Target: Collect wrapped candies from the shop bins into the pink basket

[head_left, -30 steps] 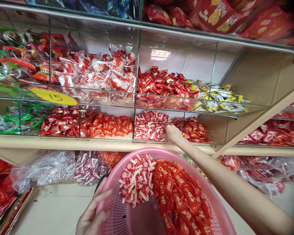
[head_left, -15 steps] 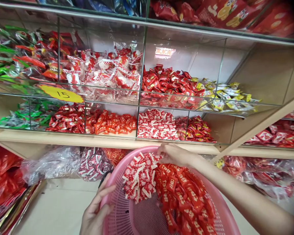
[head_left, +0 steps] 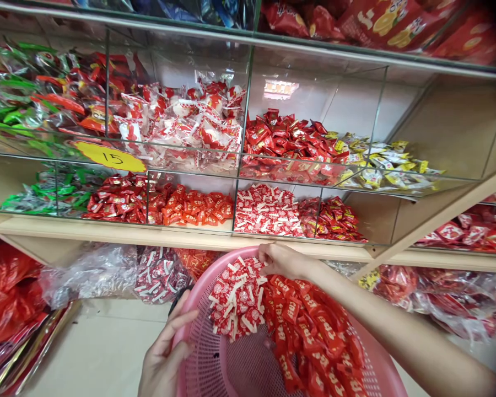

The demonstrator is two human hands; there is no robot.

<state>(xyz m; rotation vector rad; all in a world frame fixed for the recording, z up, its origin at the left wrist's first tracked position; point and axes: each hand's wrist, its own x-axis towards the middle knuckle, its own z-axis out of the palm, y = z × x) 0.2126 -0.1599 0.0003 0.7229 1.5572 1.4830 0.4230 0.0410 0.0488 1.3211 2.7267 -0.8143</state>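
A pink plastic mesh basket (head_left: 198, 380) is tilted below the shelf, its far rim close to the shelf's lower board. My left hand (head_left: 165, 347) is closed on its left rim, thumb inside. Inside the basket, red-and-white wrapped candies (head_left: 236, 300) lie in a heap on the left, and orange-red wrapped candies (head_left: 310, 336) with gold lettering on the right. My right hand (head_left: 283, 260) reaches across to the far rim. Its curled fingers touch the red-and-white candies; the fingertips are partly hidden, so what they hold does not show.
Glass-fronted shelf compartments (head_left: 240, 176) hold several kinds of wrapped sweets. A yellow price tag (head_left: 111, 157) reads 15. Under the wooden shelf board (head_left: 107, 231), clear bags of candy (head_left: 163, 275) and a red plastic bag (head_left: 8, 292) sit on the pale tiled floor (head_left: 107, 342).
My right hand has shifted slightly left along the far rim, over the red-and-white candies. My left hand keeps its grip on the basket. The shelf appears a little further right in view.
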